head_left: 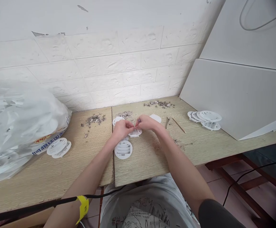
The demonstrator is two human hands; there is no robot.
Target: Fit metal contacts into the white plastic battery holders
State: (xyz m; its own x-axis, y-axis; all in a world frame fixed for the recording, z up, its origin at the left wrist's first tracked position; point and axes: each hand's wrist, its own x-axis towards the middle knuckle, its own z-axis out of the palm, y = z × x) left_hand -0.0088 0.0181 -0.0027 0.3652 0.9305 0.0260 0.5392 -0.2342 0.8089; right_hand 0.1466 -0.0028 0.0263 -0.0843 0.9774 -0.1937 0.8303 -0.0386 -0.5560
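My left hand [123, 128] and my right hand [145, 123] meet over a white round plastic battery holder [135, 133] on the wooden table. Fingertips of both hands are pinched together at its upper edge; whatever sits between them is too small to make out. Just below my left hand lies another round battery holder [123, 149], its slots facing up. Part of a white disc [117, 120] shows behind my left hand, and a further white disc [155, 118] lies beyond my right wrist. A pile of small metal pieces [125, 114] is behind my hands.
More small metal pieces lie in heaps at left [95, 119] and near the wall [160, 104]. Tweezers [167, 122] and a thin stick [179, 125] lie right of my hands. White discs are stacked at right [209, 116]. A plastic bag [26, 114] bulges at left beside loose discs [58, 147].
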